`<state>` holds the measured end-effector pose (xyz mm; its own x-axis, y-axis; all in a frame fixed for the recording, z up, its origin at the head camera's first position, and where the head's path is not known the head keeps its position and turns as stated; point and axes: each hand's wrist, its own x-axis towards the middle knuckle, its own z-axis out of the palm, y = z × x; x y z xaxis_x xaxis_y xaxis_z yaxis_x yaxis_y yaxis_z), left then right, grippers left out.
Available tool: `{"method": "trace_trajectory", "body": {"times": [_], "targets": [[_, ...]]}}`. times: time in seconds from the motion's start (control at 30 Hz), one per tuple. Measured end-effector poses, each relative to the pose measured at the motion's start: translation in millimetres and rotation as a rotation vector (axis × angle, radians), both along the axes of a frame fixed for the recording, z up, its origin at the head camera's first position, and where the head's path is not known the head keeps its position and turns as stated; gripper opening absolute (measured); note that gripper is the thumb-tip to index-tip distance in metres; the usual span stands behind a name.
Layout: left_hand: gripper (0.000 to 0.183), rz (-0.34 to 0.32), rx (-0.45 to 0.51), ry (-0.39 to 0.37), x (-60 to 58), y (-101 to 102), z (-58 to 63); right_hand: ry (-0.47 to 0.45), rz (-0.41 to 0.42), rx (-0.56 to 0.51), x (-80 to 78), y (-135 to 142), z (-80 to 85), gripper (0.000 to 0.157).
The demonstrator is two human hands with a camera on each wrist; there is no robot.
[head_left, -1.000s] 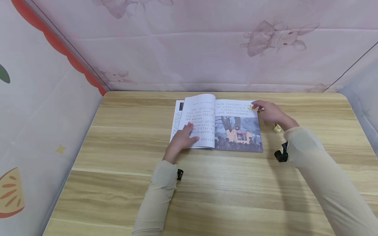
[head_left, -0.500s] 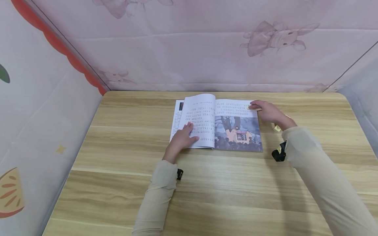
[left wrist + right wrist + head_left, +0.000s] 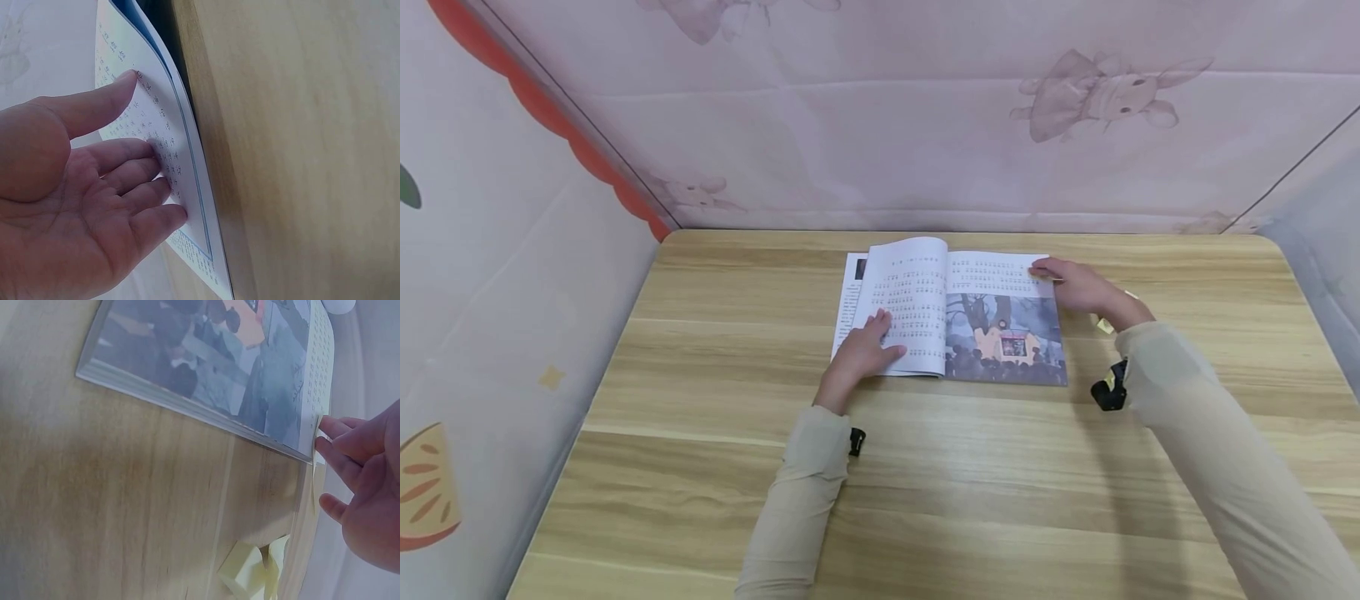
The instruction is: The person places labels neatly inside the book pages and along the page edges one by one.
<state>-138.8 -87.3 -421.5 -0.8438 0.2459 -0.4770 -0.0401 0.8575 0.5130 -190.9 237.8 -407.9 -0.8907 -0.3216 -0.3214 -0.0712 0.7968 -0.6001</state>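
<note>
An open book lies near the table's far side, its left page (image 3: 917,292) full of text and its right page (image 3: 1011,333) bearing a dark picture. My left hand (image 3: 860,350) rests on the left page, thumb apart from the fingers; the left wrist view shows its fingertips (image 3: 178,215) on the print. At the right page's upper outer corner my right hand (image 3: 1078,285) presses a pale yellow sticky note (image 3: 315,469) from above. Part of this note juts past the page edge, and the fingers hide most of it in the head view.
A yellow sticky note pad (image 3: 244,572) with a lifted sheet lies on the table (image 3: 985,483), right of the book and partly behind the right wrist. Black wrist devices are strapped at both sleeves. A pink patterned wall (image 3: 880,150) stands beyond the table's far edge.
The right hand has shifted slightly left over the sticky note, and its fingers now cover more of it. The left hand and the book have stayed put.
</note>
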Motion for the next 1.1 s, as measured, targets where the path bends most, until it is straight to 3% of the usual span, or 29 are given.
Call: {"method": "trace_trajectory", "body": {"times": [0.33, 0.83, 1.1], "targets": [[0.066, -0.005, 0.002, 0.000, -0.2, -0.1, 3.2, 0.036, 0.022, 0.078, -2.1, 7.7, 6.0, 0.053], [0.066, -0.008, -0.003, -0.010, 0.1, 0.6, 4.4, -0.032, -0.051, -0.043, -3.7, -1.3, 3.9, 0.046], [0.066, -0.010, -0.002, -0.008, 0.0, 0.1, 3.9, -0.033, -0.007, -0.015, -1.8, 0.4, 3.2, 0.039]]}}
